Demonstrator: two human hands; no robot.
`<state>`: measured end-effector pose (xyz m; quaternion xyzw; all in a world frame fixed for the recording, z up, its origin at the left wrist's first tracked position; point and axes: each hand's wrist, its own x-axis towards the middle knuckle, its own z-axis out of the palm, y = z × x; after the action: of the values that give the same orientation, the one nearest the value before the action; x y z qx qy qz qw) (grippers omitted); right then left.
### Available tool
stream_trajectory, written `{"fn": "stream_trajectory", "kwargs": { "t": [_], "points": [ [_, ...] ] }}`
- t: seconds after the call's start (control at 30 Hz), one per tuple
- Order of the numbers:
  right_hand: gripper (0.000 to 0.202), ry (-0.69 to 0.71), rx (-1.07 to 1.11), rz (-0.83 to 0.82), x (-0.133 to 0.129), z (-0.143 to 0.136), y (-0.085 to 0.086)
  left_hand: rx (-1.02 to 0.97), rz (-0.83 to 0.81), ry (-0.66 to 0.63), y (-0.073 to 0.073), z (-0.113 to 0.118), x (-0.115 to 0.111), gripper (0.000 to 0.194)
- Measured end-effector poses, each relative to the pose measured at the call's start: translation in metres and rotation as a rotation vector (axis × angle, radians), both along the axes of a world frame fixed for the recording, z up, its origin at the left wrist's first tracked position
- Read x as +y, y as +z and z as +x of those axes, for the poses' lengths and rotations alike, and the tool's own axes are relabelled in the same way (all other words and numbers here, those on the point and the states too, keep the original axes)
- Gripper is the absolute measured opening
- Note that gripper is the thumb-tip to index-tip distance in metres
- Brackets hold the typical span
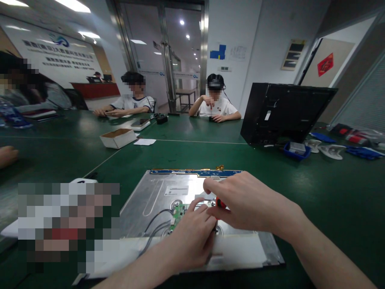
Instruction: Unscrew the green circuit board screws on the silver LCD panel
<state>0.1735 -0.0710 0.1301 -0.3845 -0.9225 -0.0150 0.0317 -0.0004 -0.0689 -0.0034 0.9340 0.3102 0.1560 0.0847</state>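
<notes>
A flat silver display panel (135,212) lies on the green table, with a blue circuit strip (180,172) along its far edge. Near its middle sits a small green circuit board (178,212) with dark cables running toward the near left. My right hand (237,200) is closed around a red and black screwdriver handle (221,203), above the board's right side. Just left of and below it, my left hand (197,228) rests on the board area with fingers curled together; what its fingertips hold, if anything, is hidden.
A black monitor housing (285,114) stands at the back right, beside a blue tray (297,150). A white box (118,138) and papers (144,141) lie at the back left. Two people sit across the table; others are at the left.
</notes>
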Motion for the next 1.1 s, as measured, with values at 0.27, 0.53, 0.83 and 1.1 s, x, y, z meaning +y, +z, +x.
{"fn": "stream_trajectory", "kwargs": {
  "t": [0.27,0.53,0.83,1.1],
  "points": [
    [0.021,0.088,0.059,-0.082,-0.0038,0.0066,0.0029,-0.030,0.014,-0.030,-0.0018,-0.0014,0.0004,0.023],
    [0.021,0.033,0.052,-0.083,-0.0009,0.0041,0.0006,-0.017,0.016,-0.021,-0.0009,-0.0016,-0.0008,0.020],
    [0.025,0.086,0.072,-0.165,-0.0061,0.0081,0.0054,-0.031,0.021,-0.037,0.0007,-0.0009,-0.0011,0.023],
    [0.026,0.064,0.051,-0.152,-0.0056,0.0060,0.0045,-0.028,0.028,-0.042,0.0003,-0.0016,-0.0004,0.024]
  ]
}}
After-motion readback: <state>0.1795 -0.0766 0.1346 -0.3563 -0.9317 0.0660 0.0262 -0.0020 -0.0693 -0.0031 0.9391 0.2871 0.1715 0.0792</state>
